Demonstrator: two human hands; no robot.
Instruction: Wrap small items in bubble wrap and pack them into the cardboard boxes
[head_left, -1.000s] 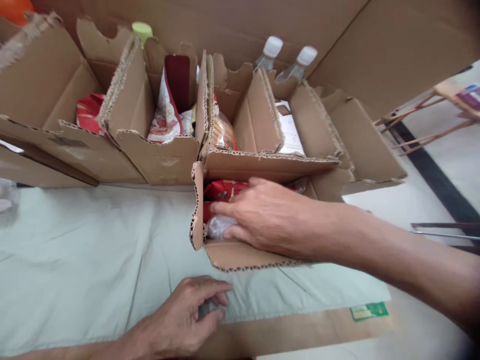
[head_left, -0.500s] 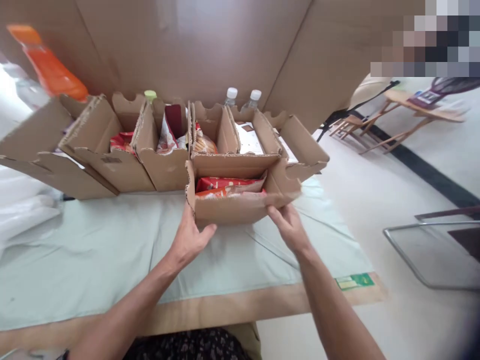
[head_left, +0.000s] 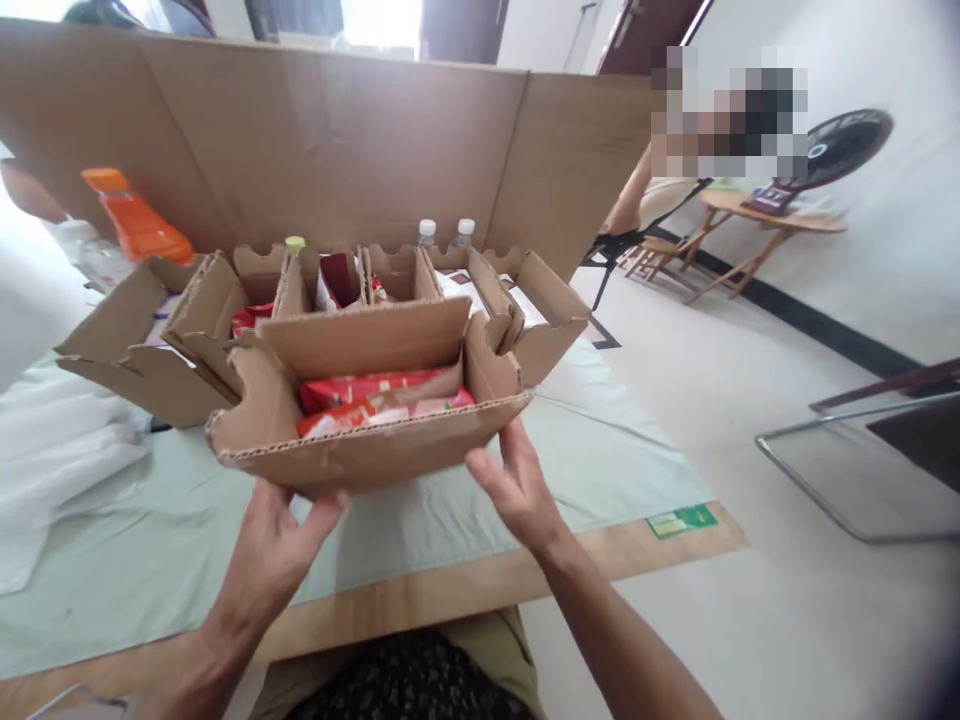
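Note:
Between my two hands is an open cardboard box (head_left: 375, 455), tilted and lifted above the cloth. Inside it lie red snack packets (head_left: 375, 388) and an orange-red packet (head_left: 334, 418). My left hand (head_left: 281, 530) grips the box's lower left end, its thumb along the front and its fingers hidden underneath. At the lower right corner my right hand (head_left: 517, 490) holds the box, thumb on the front face, other fingers partly hidden behind. Just beyond stands a row of similar cardboard boxes (head_left: 551, 330) with packets and white cartons in them.
Behind the row rises a tall cardboard panel (head_left: 337, 150). An orange bottle (head_left: 146, 225) and clear bottles (head_left: 461, 233) stand near it. A pale green cloth (head_left: 600, 440) covers the table. Clear plastic bags (head_left: 67, 480) lie left. A person (head_left: 664, 200) is beyond the panel, near a fan (head_left: 847, 145).
Both hands have brought the box nearer to me and leftward, and it now sits higher and tilted. My view has lifted, showing more of the room behind the panel.

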